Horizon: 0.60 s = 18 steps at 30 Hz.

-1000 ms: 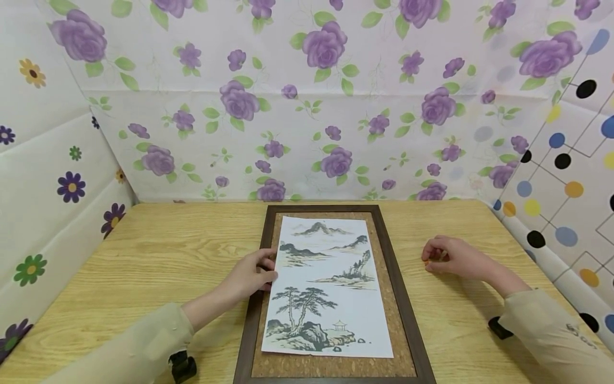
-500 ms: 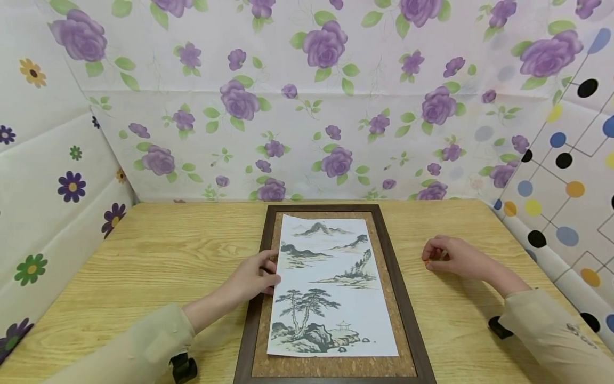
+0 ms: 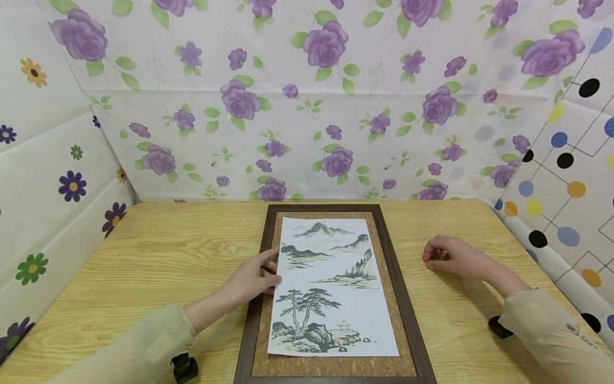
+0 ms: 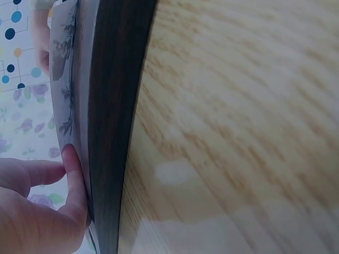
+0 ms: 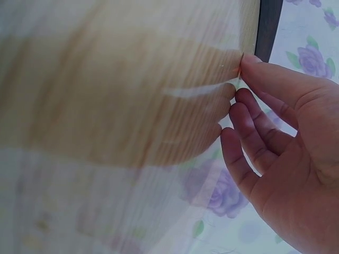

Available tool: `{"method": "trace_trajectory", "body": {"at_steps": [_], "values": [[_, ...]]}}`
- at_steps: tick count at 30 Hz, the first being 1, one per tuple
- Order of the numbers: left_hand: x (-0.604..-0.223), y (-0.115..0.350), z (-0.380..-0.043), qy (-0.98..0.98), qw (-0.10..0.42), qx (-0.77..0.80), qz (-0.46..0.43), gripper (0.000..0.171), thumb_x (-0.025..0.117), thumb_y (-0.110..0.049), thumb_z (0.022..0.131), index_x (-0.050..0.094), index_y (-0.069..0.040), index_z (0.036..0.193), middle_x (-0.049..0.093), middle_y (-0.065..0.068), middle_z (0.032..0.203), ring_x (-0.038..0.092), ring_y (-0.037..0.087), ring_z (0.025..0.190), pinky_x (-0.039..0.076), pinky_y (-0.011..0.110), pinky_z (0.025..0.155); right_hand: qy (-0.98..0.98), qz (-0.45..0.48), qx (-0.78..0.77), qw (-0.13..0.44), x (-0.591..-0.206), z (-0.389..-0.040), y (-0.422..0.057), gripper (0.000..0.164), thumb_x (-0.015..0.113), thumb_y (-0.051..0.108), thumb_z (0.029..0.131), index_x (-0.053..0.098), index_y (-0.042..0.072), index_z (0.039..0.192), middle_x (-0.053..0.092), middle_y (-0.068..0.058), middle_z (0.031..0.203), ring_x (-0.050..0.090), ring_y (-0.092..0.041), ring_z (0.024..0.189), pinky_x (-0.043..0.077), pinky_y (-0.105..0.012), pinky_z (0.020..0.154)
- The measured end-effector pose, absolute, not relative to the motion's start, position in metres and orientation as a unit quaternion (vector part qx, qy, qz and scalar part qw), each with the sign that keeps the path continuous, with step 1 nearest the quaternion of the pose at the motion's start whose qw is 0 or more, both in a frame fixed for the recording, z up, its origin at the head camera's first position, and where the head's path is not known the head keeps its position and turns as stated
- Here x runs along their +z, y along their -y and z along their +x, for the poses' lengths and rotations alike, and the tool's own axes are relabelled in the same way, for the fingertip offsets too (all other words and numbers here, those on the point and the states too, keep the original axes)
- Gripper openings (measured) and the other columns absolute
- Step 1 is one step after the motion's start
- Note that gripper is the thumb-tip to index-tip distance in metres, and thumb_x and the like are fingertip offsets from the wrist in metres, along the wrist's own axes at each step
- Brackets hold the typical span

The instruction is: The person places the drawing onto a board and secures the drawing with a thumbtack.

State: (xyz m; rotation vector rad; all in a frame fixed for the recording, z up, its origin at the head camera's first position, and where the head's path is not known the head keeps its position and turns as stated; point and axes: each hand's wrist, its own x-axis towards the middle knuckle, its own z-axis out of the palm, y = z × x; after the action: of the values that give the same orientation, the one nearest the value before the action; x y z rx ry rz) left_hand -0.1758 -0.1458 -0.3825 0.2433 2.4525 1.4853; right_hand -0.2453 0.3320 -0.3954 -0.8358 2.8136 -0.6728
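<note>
Holding a picture [image 3: 331, 277] on a corkboard [image 3: 336, 366], left hand [image 3: 253, 276] is pinching its edge, right hand [image 3: 450, 257] an orange bit [image 3: 426, 261]

Clock positions are taken from the one framed corkboard [image 3: 336, 367], which bears one ink-landscape print [image 3: 336, 280]. Two hands: a left hand [image 3: 247, 278] at nine, a right hand [image 3: 449, 258] toward three. One small orange object [image 3: 426, 261] at the right fingertips. Two beige sleeves [image 3: 144, 341]. Two black wrist devices [image 3: 184, 368]. One wood-grain table [image 3: 182, 240]. Three patterned coverings: purple-rose cloth [image 3: 307, 133] at twelve, daisy-print cloth [image 3: 43, 186] toward ten, dotted cloth [image 3: 590, 213] between two and three.
</note>
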Motion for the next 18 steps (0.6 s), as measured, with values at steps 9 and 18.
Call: {"method": "trace_trajectory", "body": {"at_steps": [9, 18], "values": [[-0.3826, 0.1456, -0.1759, -0.852, 0.133, 0.500, 0.084, 0.071, 0.063, -0.001, 0.092, 0.031, -0.004, 0.155, 0.057, 0.014, 0.104, 0.060, 0.015, 0.078, 0.060, 0.031, 0.067, -0.931, -0.281, -0.227, 0.059, -0.3969, -0.2449, -0.3313, 0.007, 0.071, 0.019, 0.091, 0.064, 0.020, 0.091, 0.061, 0.006, 0.087, 0.052, -0.001, 0.075, 0.048, -0.020, 0.064], [-0.3826, 0.1462, -0.1764, -0.852, 0.135, 0.498, 0.091, 0.071, 0.063, -0.002, 0.092, 0.030, -0.003, 0.155, 0.056, 0.014, 0.105, 0.059, 0.015, 0.079, 0.060, 0.031, 0.067, -0.932, -0.279, -0.220, 0.068, -0.3980, -0.2464, -0.3314, 0.008, 0.070, 0.016, 0.091, 0.064, 0.021, 0.089, 0.059, 0.007, 0.087, 0.051, -0.001, 0.074, 0.048, -0.021, 0.065]]}}
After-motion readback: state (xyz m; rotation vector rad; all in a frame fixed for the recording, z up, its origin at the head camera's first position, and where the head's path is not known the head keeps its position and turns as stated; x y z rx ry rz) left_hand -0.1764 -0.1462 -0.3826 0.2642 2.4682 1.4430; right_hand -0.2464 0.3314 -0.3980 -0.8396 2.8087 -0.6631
